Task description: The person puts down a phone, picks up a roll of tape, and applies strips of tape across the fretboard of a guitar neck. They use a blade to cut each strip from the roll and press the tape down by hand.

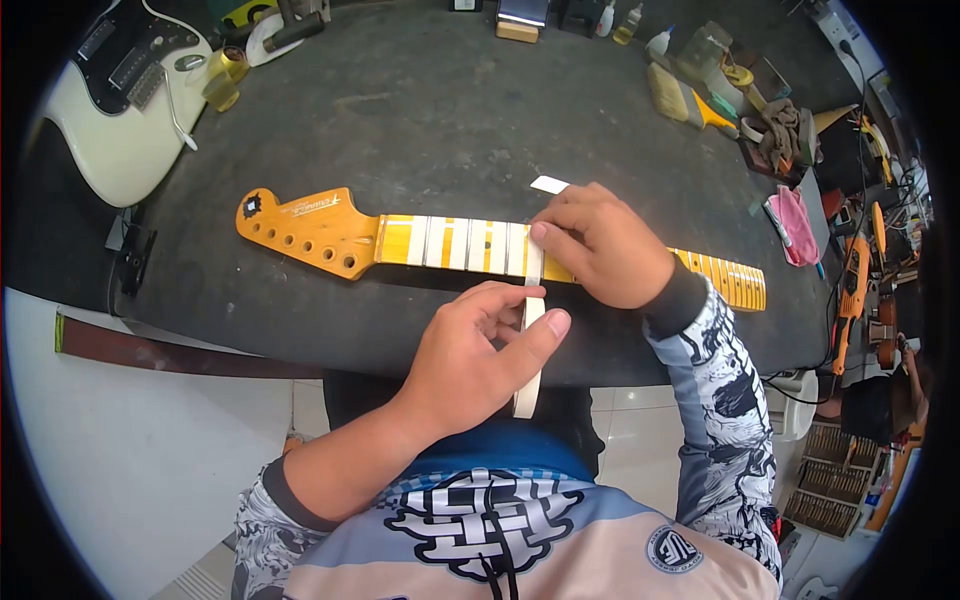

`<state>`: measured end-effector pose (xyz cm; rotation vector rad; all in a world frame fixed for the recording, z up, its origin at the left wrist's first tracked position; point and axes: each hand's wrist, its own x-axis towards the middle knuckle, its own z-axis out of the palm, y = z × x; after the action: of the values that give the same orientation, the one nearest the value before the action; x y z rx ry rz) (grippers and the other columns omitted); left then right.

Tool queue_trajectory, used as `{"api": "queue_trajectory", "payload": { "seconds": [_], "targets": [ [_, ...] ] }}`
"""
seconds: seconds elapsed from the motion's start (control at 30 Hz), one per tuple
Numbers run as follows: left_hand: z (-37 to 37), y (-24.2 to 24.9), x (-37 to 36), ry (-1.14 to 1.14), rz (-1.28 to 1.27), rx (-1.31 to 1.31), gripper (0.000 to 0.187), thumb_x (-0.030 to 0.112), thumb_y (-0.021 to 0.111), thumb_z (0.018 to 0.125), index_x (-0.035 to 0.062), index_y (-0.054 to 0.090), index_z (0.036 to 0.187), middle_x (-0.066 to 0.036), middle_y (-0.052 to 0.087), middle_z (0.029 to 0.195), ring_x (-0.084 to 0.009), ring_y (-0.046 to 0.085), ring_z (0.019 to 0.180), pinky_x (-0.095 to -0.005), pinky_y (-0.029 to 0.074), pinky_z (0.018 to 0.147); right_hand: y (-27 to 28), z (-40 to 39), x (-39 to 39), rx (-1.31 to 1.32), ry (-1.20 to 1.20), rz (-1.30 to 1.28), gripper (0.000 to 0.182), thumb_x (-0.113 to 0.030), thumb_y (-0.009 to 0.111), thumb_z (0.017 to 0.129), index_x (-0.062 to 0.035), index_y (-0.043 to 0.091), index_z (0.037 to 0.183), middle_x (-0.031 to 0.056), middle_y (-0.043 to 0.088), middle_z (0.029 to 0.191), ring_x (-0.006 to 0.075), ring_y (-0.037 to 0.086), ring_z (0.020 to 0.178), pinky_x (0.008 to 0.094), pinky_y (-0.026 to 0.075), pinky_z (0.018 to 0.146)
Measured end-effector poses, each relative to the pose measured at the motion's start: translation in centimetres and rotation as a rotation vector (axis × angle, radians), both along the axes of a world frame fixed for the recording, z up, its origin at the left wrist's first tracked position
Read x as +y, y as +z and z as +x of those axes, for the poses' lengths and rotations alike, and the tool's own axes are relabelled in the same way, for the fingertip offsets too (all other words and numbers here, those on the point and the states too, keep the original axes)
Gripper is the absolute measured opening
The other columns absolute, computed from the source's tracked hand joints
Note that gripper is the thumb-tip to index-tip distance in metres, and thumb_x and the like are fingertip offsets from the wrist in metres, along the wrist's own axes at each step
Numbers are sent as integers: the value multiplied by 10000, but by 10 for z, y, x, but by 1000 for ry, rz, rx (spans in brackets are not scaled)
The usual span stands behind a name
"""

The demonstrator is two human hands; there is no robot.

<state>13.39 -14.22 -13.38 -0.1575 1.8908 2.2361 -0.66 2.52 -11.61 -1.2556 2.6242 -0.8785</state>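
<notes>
An orange-yellow guitar neck (330,232) lies across the dark round workbench (450,120), headstock to the left. Several white tape strips cover its fretboard between the frets. My left hand (470,355) holds a roll of masking tape (529,368) at the bench's near edge, thumb on the roll. A strip runs from the roll up over the neck. My right hand (605,245) presses that strip down onto the fretboard with its fingers. A loose tape end (549,184) sticks out just beyond the right hand.
A cream electric guitar body (120,100) lies at the far left. Glue bottles (630,22), rags (785,130), a pink cloth (797,222) and orange tools (855,270) crowd the right edge. Brass-coloured cups (225,75) stand at the back left. White floor lies below.
</notes>
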Motion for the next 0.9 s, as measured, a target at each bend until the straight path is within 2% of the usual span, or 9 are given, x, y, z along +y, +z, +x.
{"api": "queue_trajectory", "payload": {
  "seconds": [0.17, 0.27, 0.37, 0.57, 0.67, 0.8, 0.87, 0.9],
  "targets": [
    [-2, 1, 3, 9, -75, 14, 403, 235, 686, 995, -57, 640, 1268, -94, 706, 1079, -124, 649, 1000, -285, 509, 907, -8, -8, 2, -11, 82, 97, 274, -208, 525, 1021, 10, 683, 1076, 174, 645, 984, 356, 583, 973, 431, 470, 872],
    [-1, -2, 3, 8, -78, 14, 413, 256, 682, 998, -57, 646, 1265, -97, 712, 1066, -133, 656, 1015, -291, 511, 916, -4, -13, -2, -28, 115, 167, 371, -293, 447, 1043, -30, 708, 1066, 189, 666, 962, 383, 608, 972, 478, 475, 904],
    [-2, -1, 4, 11, -77, 12, 431, 284, 682, 997, -57, 652, 1259, -101, 714, 1065, -140, 662, 1015, -298, 512, 918, 2, -17, -6, -67, 159, 227, 398, -313, 430, 1052, -28, 707, 1050, 190, 667, 963, 384, 611, 995, 481, 469, 921],
    [-3, 1, -1, 0, -94, 10, 457, 317, 682, 993, -58, 658, 1252, -105, 714, 1064, -146, 667, 1013, -304, 514, 915, 4, -20, -6, -57, 143, 183, 417, -345, 464, 1062, -12, 712, 1037, 207, 665, 932, 396, 618, 970, 484, 477, 906],
    [-3, 3, 1, 6, -93, 9, 454, 317, 679, 994, -58, 659, 1249, -106, 714, 1067, -145, 666, 1015, -304, 512, 917, 9, -24, -4, -111, 45, 28, 409, -336, 496, 1057, 6, 712, 996, 221, 669, 910, 401, 632, 941, 477, 493, 857],
    [-3, -1, 2, 4, -99, 5, 450, 318, 675, 997, -55, 658, 1250, -104, 713, 1069, -143, 663, 1015, -304, 508, 923, 7, -13, -4, -174, 84, 97, 401, -327, 521, 1050, 18, 712, 977, 228, 681, 907, 400, 650, 904, 472, 507, 810],
    [-3, -4, 4, 38, -72, 38, 471, 341, 716, 969, -65, 656, 1200, -95, 712, 970, -124, 665, 885, -282, 528, 821, 16, -13, -5, -168, 51, 189, 385, -320, 542, 1039, 17, 718, 978, 229, 687, 920, 398, 658, 892, 476, 511, 803],
    [-3, -5, 4, 56, -58, 58, 484, 353, 737, 954, -69, 656, 1175, -91, 712, 921, -115, 665, 820, -271, 538, 770, 18, -16, -4, -58, -39, 92, 371, -316, 558, 1030, 15, 720, 979, 224, 689, 915, 397, 661, 890, 476, 512, 806]
  ]
}}
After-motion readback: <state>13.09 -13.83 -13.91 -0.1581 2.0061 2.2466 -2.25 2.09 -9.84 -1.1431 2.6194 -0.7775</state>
